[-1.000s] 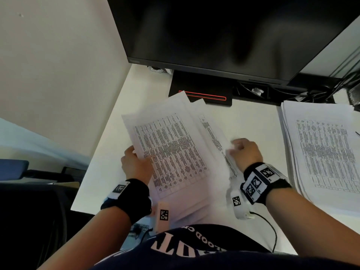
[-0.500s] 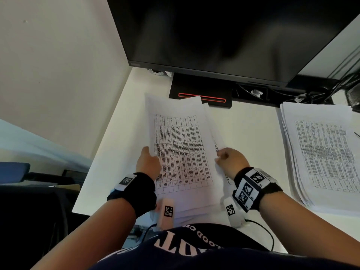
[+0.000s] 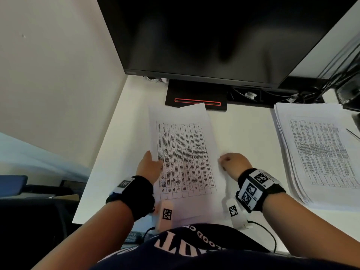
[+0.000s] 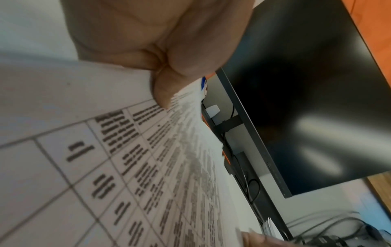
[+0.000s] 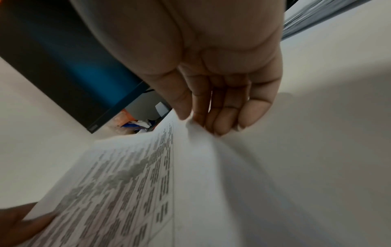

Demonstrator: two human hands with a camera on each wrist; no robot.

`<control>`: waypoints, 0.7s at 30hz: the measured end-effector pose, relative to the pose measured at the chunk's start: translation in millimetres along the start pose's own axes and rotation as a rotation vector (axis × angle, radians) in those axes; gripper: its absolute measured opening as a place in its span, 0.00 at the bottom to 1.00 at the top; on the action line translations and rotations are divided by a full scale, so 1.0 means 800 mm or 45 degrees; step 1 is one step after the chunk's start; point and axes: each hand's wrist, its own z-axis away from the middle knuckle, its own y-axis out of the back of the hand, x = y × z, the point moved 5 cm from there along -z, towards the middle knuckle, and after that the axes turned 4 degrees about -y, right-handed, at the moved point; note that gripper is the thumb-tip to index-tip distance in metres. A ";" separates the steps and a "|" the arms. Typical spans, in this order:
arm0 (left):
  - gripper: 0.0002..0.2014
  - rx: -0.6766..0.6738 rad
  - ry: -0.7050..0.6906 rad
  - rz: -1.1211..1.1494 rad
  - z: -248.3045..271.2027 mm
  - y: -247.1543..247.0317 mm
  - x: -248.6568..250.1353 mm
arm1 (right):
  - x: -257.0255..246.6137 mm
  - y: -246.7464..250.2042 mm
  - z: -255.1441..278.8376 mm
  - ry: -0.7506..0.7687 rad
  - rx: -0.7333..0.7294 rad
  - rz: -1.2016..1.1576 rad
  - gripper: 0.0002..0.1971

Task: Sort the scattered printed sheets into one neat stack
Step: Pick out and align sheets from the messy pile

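A bundle of printed sheets (image 3: 185, 152) with a dense table lies lengthwise on the white desk (image 3: 243, 133) in front of me, edges nearly lined up. My left hand (image 3: 150, 166) grips its left edge, thumb (image 4: 162, 90) pressed on the top sheet (image 4: 105, 167). My right hand (image 3: 231, 162) holds the right edge, where thumb and fingertips (image 5: 222, 123) pinch the lifted paper (image 5: 148, 175). A second, thicker pile of printed sheets (image 3: 319, 152) rests at the right side of the desk, slightly fanned.
A dark monitor (image 3: 214, 36) hangs over the back of the desk, its black base (image 3: 196, 96) with a red line just beyond the bundle's far end. Cables (image 3: 311, 92) lie at the back right. A wall (image 3: 58, 75) borders the desk's left edge.
The fanned, tilted sheets have turned clockwise and closed up into one straight bundle. Both hands shifted along its side edges, the right hand drawing inward.
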 end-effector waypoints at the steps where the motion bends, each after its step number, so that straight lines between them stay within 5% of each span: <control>1: 0.27 0.000 -0.041 0.034 -0.001 0.005 0.001 | 0.002 0.006 0.002 0.001 -0.002 -0.112 0.15; 5: 0.19 -0.065 -0.309 0.247 0.008 0.024 0.026 | -0.017 0.036 0.019 0.123 -0.031 -0.452 0.27; 7: 0.18 -0.083 -0.421 0.356 0.015 0.033 0.049 | -0.038 0.054 0.031 0.222 0.021 -0.558 0.21; 9: 0.17 -0.033 -0.569 0.428 0.026 0.043 0.080 | -0.057 0.075 0.045 0.293 0.185 -0.676 0.15; 14: 0.17 0.222 -1.005 0.560 0.076 0.056 0.152 | -0.095 0.116 0.110 0.607 0.652 -0.978 0.17; 21: 0.16 0.266 -1.005 0.589 0.070 0.020 0.133 | -0.065 0.077 0.099 0.562 0.593 -0.952 0.12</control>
